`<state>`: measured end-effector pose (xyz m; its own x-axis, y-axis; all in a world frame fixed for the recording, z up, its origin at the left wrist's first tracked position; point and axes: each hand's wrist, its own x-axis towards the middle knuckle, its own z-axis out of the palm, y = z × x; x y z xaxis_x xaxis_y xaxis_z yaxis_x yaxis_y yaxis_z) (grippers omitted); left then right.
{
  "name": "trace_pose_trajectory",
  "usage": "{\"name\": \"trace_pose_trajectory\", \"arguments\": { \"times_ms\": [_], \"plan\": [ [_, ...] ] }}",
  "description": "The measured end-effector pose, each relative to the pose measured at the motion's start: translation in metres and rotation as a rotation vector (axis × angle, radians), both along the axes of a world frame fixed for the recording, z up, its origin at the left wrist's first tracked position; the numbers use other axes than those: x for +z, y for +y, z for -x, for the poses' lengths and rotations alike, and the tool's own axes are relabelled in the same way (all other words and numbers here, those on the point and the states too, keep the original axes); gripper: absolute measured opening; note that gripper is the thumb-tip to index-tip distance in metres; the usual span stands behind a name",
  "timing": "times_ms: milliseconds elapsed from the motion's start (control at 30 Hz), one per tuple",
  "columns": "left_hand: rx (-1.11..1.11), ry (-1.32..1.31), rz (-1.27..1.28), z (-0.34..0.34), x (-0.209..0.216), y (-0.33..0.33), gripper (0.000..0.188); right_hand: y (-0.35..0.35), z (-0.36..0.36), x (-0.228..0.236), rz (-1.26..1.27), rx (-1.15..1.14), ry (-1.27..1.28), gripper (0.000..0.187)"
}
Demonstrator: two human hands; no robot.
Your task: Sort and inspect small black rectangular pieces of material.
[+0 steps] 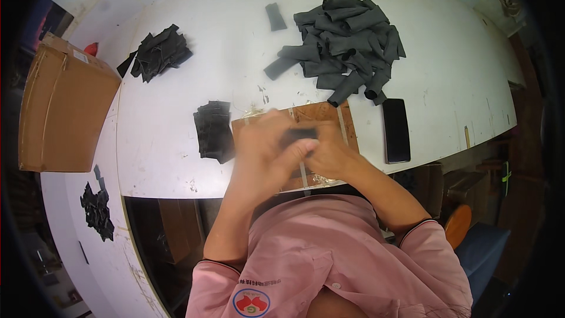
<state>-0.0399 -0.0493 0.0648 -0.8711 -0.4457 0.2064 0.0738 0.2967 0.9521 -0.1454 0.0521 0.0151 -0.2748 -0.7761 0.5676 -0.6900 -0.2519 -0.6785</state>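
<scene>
At the frame's centre, the left hand and right hand meet over a brown board at the table edge. Both are curled around a small dark piece, pinched between their fingers; motion blur hides the exact grip. Just left of the board lies a stack of black pieces. A phone lies to the right. A heap of grey tubes sits at upper centre, a black scrap pile at upper left, and a cardboard box at far left.
</scene>
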Motion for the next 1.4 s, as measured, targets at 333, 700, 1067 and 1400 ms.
{"name": "trace_pose_trajectory", "arguments": {
  "times_ms": [333, 700, 1067, 1400],
  "plan": [
    [0.188, 0.249, -0.103, -0.01, -0.012, 0.017, 0.018, 0.002, -0.003, 0.015, -0.33, -0.083, 0.172, 0.026],
    [0.168, 0.559, -0.698, -0.017, -0.026, 0.01, 0.011, -0.006, -0.001, 0.012, -0.403, -0.04, 0.278, 0.034],
    [0.256, 0.419, -0.505, -0.028, -0.041, 0.002, 0.009, -0.006, -0.001, 0.029, -0.489, -0.009, 0.306, 0.035],
    [0.641, -0.401, 0.795, -0.075, -0.12, -0.034, 0.036, -0.014, 0.053, 0.041, -0.215, -0.22, -0.572, 0.041]
  ]
}}
